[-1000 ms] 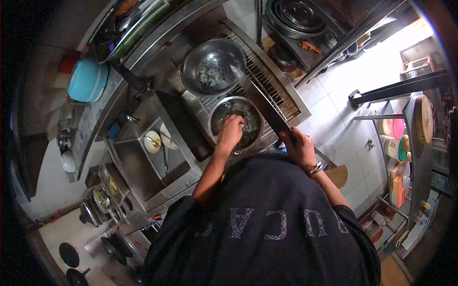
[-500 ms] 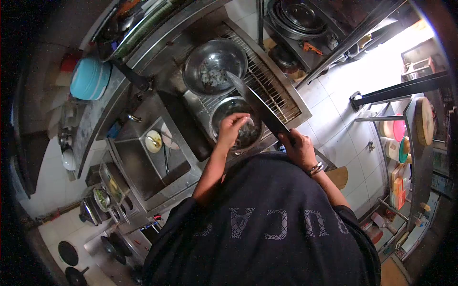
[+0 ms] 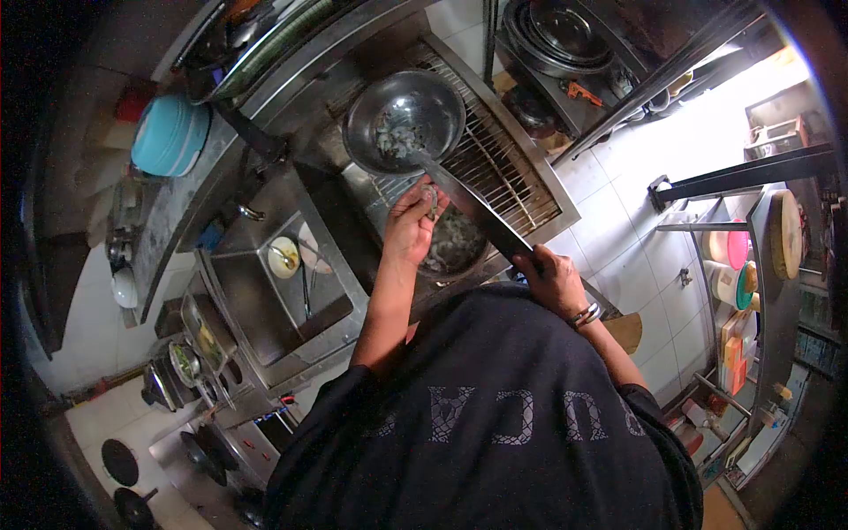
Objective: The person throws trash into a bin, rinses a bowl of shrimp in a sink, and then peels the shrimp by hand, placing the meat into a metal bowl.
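Observation:
My left hand (image 3: 407,231) is closed, pinching a greyish shrimp (image 3: 430,201) between thumb and fingers above the nearer steel bowl (image 3: 478,257). In that bowl lie more grey, translucent pieces that look like shrimp, partly hidden by the hand and blade. My right hand (image 3: 554,280) grips the handle of a large knife (image 3: 480,214). Its long blade slants up and left over the nearer bowl, with the tip at the near rim of the farther steel bowl (image 3: 440,99), close to my left fingertips. Some pale shrimp-like pieces (image 3: 400,137) sit in the farther bowl.
Both bowls stand on a metal counter with a wire grate (image 3: 512,177) at the right. To the left is a steel sink (image 3: 256,291) holding a small dish (image 3: 283,257). A blue container (image 3: 170,137) stands on the ledge. Racks (image 3: 751,221) line the right side.
My left hand has risen from the nearer bowl toward the knife tip, and a shrimp now shows in its fingers. The knife has shifted slightly down and left in my right hand.

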`<state>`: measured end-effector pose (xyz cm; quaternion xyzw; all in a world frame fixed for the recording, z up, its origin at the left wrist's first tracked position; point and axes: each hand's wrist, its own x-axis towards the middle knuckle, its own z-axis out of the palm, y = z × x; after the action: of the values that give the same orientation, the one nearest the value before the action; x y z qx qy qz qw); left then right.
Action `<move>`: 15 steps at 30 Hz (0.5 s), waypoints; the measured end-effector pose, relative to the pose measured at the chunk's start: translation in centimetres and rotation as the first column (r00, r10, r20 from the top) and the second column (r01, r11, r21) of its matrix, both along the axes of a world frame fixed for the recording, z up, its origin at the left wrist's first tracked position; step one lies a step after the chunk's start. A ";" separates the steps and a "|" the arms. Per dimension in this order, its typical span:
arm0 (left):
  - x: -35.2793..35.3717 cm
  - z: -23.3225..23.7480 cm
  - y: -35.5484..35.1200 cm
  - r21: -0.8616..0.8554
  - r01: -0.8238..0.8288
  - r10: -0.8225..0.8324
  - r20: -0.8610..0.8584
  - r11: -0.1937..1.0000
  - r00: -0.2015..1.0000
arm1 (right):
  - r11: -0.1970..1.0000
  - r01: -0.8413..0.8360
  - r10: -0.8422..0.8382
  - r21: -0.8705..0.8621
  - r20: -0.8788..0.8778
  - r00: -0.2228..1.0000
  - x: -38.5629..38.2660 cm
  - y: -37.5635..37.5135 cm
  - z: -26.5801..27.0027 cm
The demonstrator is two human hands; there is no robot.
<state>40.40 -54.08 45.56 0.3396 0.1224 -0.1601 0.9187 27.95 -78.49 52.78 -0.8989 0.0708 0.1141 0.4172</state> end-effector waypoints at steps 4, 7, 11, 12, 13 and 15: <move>0.0 0.6 0.1 -0.005 -0.031 0.031 0.058 1.000 0.998 | 1.000 -0.016 0.016 -0.010 0.009 1.000 0.0 0.1 0.0; 0.1 1.1 0.0 0.008 -0.038 0.037 0.052 0.999 0.998 | 0.998 -0.018 0.015 0.064 0.052 0.999 0.1 0.0 0.0; 0.2 0.9 0.1 0.005 -0.046 0.046 0.060 0.999 0.997 | 0.999 -0.030 0.029 0.030 0.048 0.998 0.2 0.0 -0.1; 0.2 0.8 0.2 0.005 -0.046 0.046 0.060 0.999 0.997 | 0.999 -0.040 0.039 0.017 0.041 0.998 0.1 0.0 -0.3; 0.2 0.6 0.3 0.025 -0.035 0.033 0.087 0.999 0.996 | 0.999 -0.050 0.050 0.004 0.033 0.998 0.1 0.0 -0.4; 0.0 1.1 0.0 0.044 -0.024 0.019 0.113 0.999 0.993 | 0.999 -0.048 0.047 0.018 0.047 0.998 0.1 0.0 -0.6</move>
<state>40.42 -54.05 46.69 0.3673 0.0777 -0.1280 0.9180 28.05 -78.49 52.17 -0.8987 0.0383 0.1035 0.4244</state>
